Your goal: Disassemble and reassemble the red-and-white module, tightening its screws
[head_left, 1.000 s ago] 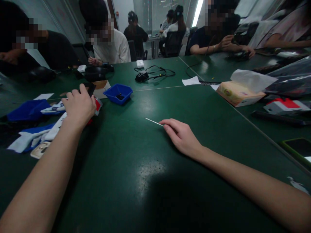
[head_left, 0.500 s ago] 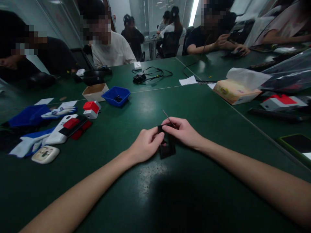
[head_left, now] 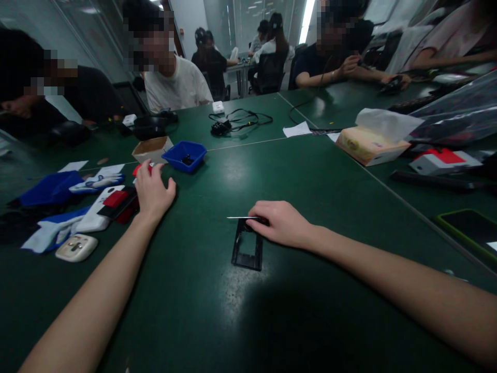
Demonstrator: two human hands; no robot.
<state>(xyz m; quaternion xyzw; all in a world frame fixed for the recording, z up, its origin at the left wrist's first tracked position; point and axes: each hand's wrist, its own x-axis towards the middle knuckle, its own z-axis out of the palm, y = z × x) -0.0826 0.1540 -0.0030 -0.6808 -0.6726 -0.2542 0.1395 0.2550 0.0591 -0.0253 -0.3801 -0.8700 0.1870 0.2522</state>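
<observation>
My left hand (head_left: 153,192) is over the left side of the table, its fingers spread and holding nothing I can see. It partly covers a red and white block (head_left: 140,169). In my right hand (head_left: 281,221) is a screwdriver (head_left: 237,217), its thin metal shaft pointing left and its handle mostly hidden by the fingers. Just under that hand, a black rectangular frame (head_left: 247,260) with an open middle lies on the green table (head_left: 217,207). The right fingers are at the frame's upper edge; whether they press on it I cannot tell.
Blue tray (head_left: 185,157) with small black parts and cardboard box (head_left: 152,150) stand beyond my left hand. Gloves (head_left: 97,182), a white device (head_left: 97,210) and a beige round-cornered object (head_left: 76,247) lie left. Tissue pack (head_left: 373,145) and phone (head_left: 469,230) are right. People sit opposite.
My left hand has let go of the black frame and moved left and away from me. The frame now rests on the table. The screwdriver in my right hand has swung to point left.
</observation>
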